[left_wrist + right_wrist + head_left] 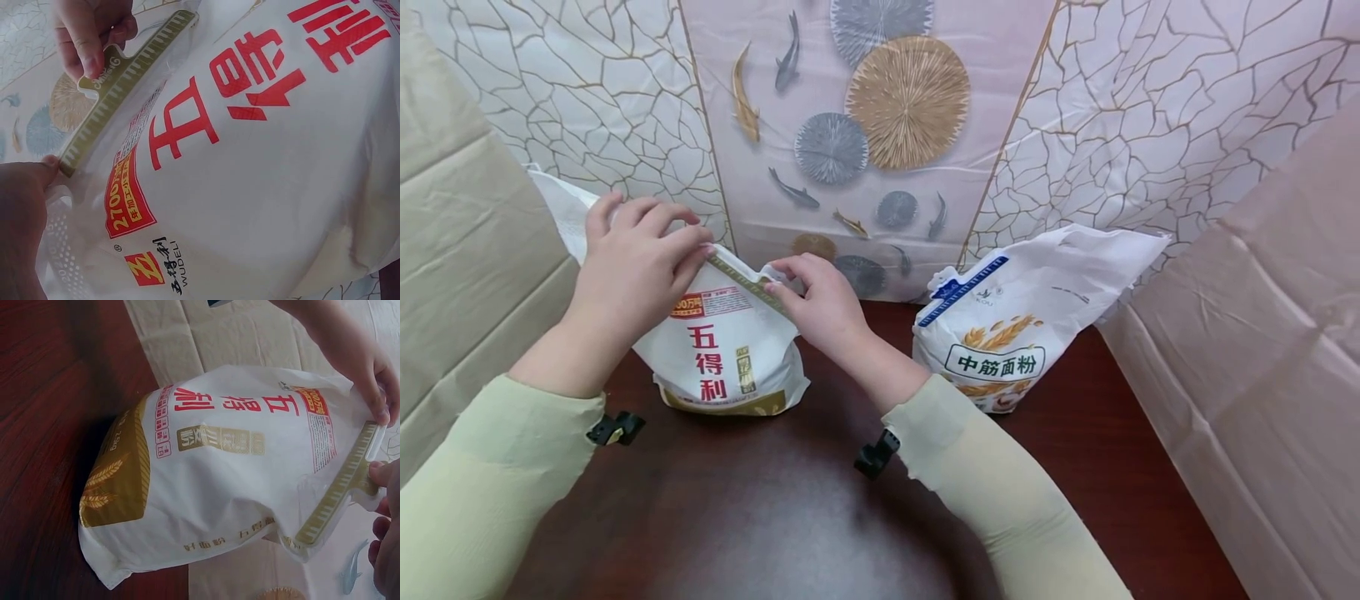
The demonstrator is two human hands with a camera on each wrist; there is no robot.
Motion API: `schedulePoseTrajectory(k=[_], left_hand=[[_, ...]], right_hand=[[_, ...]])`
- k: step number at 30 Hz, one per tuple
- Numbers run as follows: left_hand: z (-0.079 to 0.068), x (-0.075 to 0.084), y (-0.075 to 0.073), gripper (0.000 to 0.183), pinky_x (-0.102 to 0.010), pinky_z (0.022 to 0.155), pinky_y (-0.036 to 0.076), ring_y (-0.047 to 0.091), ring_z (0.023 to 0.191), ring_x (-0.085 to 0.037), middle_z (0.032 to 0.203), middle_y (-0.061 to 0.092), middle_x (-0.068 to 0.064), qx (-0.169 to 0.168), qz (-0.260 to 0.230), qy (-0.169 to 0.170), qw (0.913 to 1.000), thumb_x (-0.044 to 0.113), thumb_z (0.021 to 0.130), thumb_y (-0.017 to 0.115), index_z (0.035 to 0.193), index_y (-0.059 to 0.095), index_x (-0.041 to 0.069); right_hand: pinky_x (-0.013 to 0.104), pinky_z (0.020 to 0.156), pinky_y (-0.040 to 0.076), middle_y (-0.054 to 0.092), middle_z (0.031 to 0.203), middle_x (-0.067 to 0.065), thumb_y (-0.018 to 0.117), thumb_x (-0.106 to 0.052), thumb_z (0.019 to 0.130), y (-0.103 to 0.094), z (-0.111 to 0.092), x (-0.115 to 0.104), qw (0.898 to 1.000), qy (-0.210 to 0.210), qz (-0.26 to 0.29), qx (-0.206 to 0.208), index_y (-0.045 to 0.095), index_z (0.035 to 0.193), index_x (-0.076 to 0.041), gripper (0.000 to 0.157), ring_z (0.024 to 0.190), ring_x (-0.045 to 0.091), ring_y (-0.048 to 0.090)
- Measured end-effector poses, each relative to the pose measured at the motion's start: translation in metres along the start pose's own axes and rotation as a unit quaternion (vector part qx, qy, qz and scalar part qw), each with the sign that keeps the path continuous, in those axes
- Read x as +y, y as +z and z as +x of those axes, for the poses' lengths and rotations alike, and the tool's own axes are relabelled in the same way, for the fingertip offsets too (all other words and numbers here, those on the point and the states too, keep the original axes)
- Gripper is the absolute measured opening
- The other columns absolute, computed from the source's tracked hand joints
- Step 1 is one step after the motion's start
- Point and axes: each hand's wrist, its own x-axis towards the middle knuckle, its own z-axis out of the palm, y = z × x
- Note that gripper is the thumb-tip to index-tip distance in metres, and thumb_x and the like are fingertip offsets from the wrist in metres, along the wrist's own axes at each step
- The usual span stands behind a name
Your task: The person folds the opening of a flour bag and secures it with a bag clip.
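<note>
A white flour bag [715, 354] with red characters stands on the table at the left, its top folded over. A gold bag clip [140, 65] with ruler-like marks lies across the fold. My right hand [827, 304] pinches the clip's handle tab between thumb and fingers, plain in the left wrist view. At the clip's other end, my left hand [632, 267] grips the bag's top edge, thumb in front and fingers over the back. In the right wrist view the left thumb [375, 406] sits right at the clip's tip. The bag's loose upper part sticks out behind the left hand.
A second white flour bag [1000, 333], with wheat ears and green lettering, stands to the right with a blue clip [962, 290] across its folded top. Beige cloth [1247, 333] flanks the dark wooden table [760, 517]; a patterned cloth [880, 200] hangs behind.
</note>
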Motion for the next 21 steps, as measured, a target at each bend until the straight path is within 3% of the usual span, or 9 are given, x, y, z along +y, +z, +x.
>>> schedulePoseTrajectory(k=[11,21], left_hand=[[-0.0004,0.0001,0.0011,0.016,-0.055,0.116,0.01,0.048,0.118,-0.038,0.116,0.063,-0.012,0.007,0.002,0.019,0.9998,0.024,0.095,0.067,0.106,0.072,0.014],[-0.0002,-0.0031,-0.0041,0.019,-0.056,0.117,0.009,0.048,0.12,-0.041,0.119,0.063,-0.015,-0.008,0.017,0.017,0.9997,0.021,0.095,0.066,0.112,0.07,0.012]], right_hand=[[0.026,0.079,0.047,0.065,0.106,-0.004,0.069,-0.029,0.094,-0.0039,-0.0021,0.0036,1.0,0.001,-0.021,-0.018,0.068,0.125,-0.017,0.033,0.094,0.013,0.057],[0.028,0.081,0.047,0.066,0.109,-0.003,0.069,-0.03,0.095,-0.0038,-0.0024,-0.0008,0.999,0.001,-0.038,-0.015,0.068,0.126,-0.017,0.034,0.096,0.011,0.057]])
